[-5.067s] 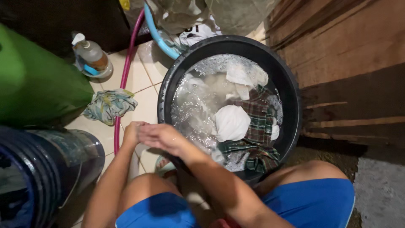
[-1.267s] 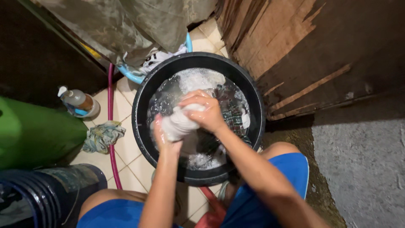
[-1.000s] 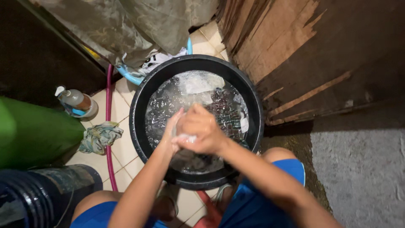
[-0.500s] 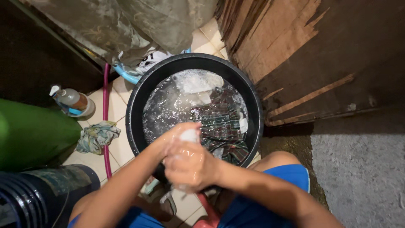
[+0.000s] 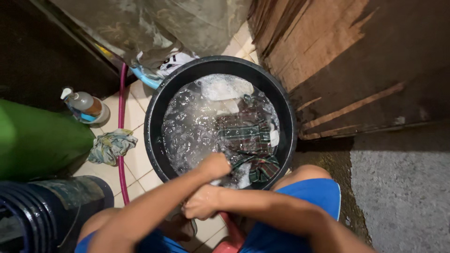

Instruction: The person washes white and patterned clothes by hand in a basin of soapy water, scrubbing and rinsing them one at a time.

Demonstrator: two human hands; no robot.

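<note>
Here, both hands are clenched together at the near rim of a round black basin [image 5: 154, 140], the left hand [image 5: 214, 165] above the right hand [image 5: 202, 206], wringing a small wet white cloth [image 5: 216, 182] that barely shows between them. Beyond the hands, a limp plaid garment [image 5: 248, 140] floats in foamy water; the next move probably calls for a firm opposing twist.

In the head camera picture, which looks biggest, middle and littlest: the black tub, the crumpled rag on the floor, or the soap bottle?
Largest to smallest:
1. black tub
2. crumpled rag
3. soap bottle, though it looks nearly the rag's size, so that order is unsure.
</note>
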